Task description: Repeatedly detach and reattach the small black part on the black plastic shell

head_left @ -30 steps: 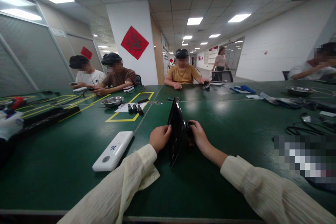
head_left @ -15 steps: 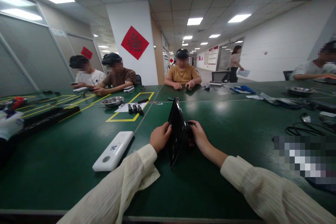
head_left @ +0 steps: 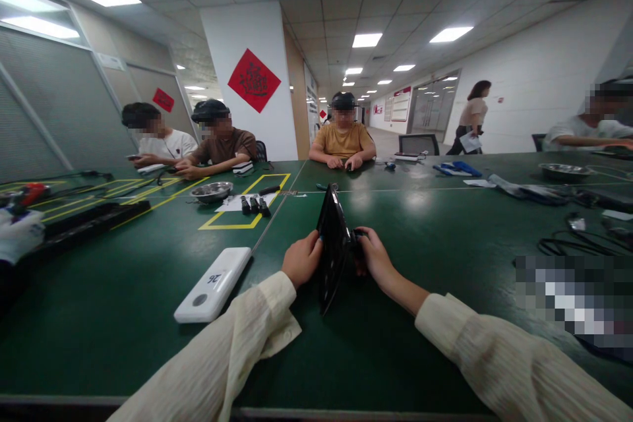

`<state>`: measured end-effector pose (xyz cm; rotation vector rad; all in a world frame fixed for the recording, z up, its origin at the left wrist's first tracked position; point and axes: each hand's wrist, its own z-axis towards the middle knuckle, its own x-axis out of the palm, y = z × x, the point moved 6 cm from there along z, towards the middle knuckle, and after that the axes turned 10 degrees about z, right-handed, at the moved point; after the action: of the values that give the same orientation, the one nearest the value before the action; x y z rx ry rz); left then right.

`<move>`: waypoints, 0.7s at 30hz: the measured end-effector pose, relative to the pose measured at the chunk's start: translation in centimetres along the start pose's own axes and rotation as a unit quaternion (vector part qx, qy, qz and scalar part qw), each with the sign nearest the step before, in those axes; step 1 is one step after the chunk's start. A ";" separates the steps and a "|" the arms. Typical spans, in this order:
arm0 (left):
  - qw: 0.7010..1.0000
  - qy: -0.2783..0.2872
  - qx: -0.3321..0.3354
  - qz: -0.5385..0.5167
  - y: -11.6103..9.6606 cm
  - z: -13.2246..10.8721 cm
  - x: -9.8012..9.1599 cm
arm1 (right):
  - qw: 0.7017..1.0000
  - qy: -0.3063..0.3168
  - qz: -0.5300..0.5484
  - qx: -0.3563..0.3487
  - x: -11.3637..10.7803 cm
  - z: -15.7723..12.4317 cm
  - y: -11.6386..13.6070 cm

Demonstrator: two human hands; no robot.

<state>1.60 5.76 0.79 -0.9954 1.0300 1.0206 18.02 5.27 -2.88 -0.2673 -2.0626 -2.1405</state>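
A thin black flat panel (head_left: 332, 257), perhaps a screen or a tablet, stands on edge in front of me, seen almost side-on. My left hand (head_left: 302, 258) is closed on its left face, thumb up along the surface. On the opposite side my right hand (head_left: 374, 254) has its fingers curled round a small dark part (head_left: 356, 237) against the panel's right face. Its fingertips are partly hidden, and what that part is I cannot make out. To the left of my left hand lies a white power bank (head_left: 213, 285) marked 26.
On the green table (head_left: 420, 237) are a metal bowl (head_left: 211, 192), several black cylindrical parts (head_left: 254, 205) and a black rail (head_left: 89, 227) at left. Cables (head_left: 568, 244) and a second bowl (head_left: 564, 172) are at right. Co-workers (head_left: 343, 142) sit round the table.
My hands and the panel look almost unchanged. A person walking in the background has moved to the right. The seated co-workers at far left and far right have shifted slightly.
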 end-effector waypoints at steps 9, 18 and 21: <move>1.000 -0.011 0.015 -0.003 -0.1 0.0 -0.1 | 1.000 0.004 -0.010 -0.008 -0.1 0.1 0.0; 0.999 -0.017 0.019 -0.029 -0.3 0.0 -0.5 | 1.000 0.007 -0.014 -0.008 -0.1 0.0 0.0; 1.000 -0.015 0.012 -0.025 -0.2 0.0 -0.4 | 1.000 0.008 -0.011 -0.006 -0.1 0.1 -0.1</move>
<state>1.76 5.64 1.18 -0.9791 0.9863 0.9781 18.12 5.37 -3.00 -0.2280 -2.0531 -2.1615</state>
